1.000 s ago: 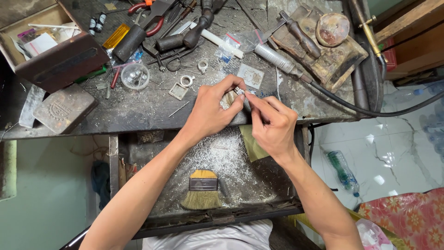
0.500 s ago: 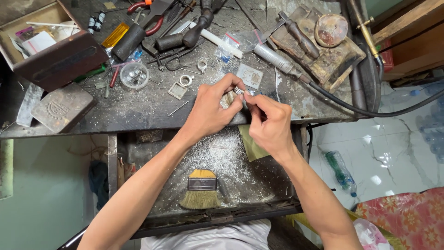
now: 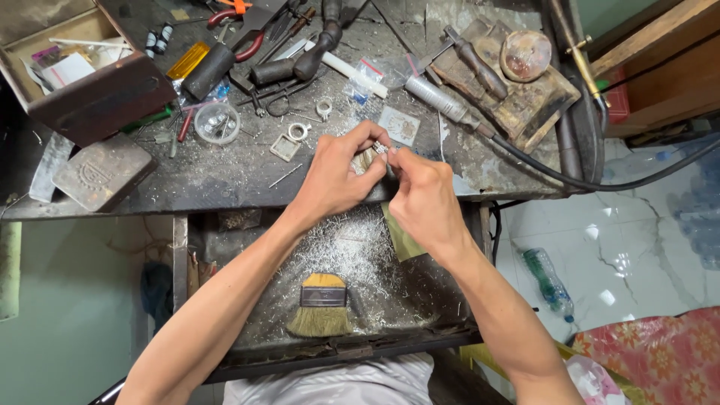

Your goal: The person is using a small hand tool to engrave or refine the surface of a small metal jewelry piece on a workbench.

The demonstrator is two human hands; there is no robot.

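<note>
Flat brush (image 3: 320, 306) in filings tray (image 3: 420, 315), bottle (image 3: 546, 276) on floor.

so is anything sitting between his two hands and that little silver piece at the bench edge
Nothing visible does. The left hand and the right hand both already pinch the small silver piece at their fingertips, with no tool or scrap between fingers and metal. The brush lies below in the filings tray.

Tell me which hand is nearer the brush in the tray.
Left. The left hand is directly above the brush at the bench edge; the right hand sits up and to its right, slightly farther.
</note>
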